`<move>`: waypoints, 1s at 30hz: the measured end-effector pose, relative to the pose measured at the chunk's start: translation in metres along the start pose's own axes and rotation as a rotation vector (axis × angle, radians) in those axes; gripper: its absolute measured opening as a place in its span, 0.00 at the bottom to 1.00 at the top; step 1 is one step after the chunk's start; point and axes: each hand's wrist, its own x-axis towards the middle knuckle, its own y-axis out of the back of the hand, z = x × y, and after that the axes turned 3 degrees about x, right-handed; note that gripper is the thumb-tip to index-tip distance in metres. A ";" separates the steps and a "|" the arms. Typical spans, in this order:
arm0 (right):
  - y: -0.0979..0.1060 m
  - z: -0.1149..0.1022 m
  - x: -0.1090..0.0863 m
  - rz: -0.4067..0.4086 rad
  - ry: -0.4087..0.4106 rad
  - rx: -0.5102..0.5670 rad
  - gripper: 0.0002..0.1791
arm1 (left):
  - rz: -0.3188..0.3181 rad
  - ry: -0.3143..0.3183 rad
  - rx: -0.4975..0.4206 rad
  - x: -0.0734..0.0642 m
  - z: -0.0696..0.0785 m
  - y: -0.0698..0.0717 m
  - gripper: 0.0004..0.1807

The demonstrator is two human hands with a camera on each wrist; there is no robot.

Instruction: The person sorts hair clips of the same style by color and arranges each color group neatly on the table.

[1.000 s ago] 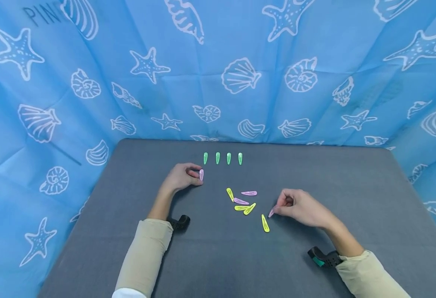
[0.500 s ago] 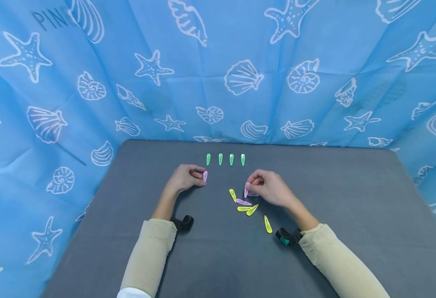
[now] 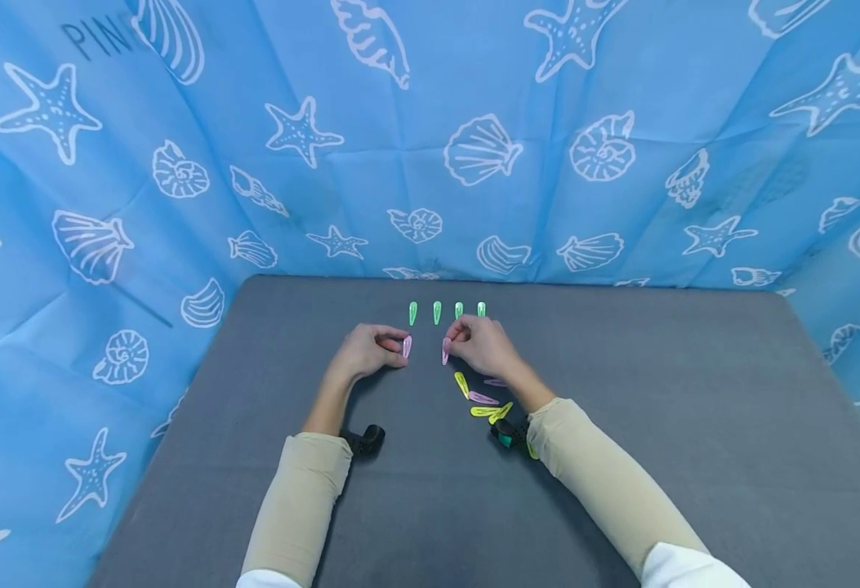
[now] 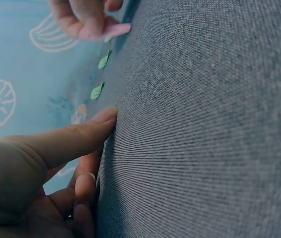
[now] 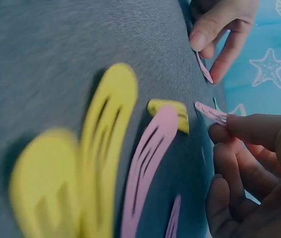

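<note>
My left hand (image 3: 362, 351) rests at the table, thumb and finger at the two ends of a pink hair clip (image 3: 407, 347) that lies lengthwise between them. A short way to its right, my right hand (image 3: 484, 347) pinches another pink hair clip (image 3: 445, 352) by one end, the other end pointing down toward the cloth. In the right wrist view this right-hand clip (image 5: 211, 113) sticks out from between thumb and finger. Beyond both hands stands a row of green hair clips (image 3: 437, 313), partly overlapped by my right hand.
Under my right forearm lies a loose group of yellow clips (image 3: 461, 385) and pink clips (image 3: 483, 398); the wrist and its camera (image 3: 509, 433) cover some of them. The grey table (image 3: 290, 310) ends at a blue shell-patterned curtain (image 3: 371, 180).
My right hand has carried its pink clip from the right of the loose clips, leftward and away from me, to near my left hand. The left hand stays on its clip.
</note>
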 end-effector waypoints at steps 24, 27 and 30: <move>-0.010 -0.021 0.008 0.039 0.009 -0.289 0.22 | -0.012 -0.025 -0.011 -0.003 0.003 0.000 0.26; -0.003 -0.025 0.000 0.029 0.067 -0.384 0.32 | -0.004 -0.021 -0.015 -0.003 0.003 0.001 0.26; 0.000 -0.026 -0.011 -0.003 0.095 -0.473 0.40 | -0.006 -0.016 -0.025 -0.003 0.003 0.001 0.26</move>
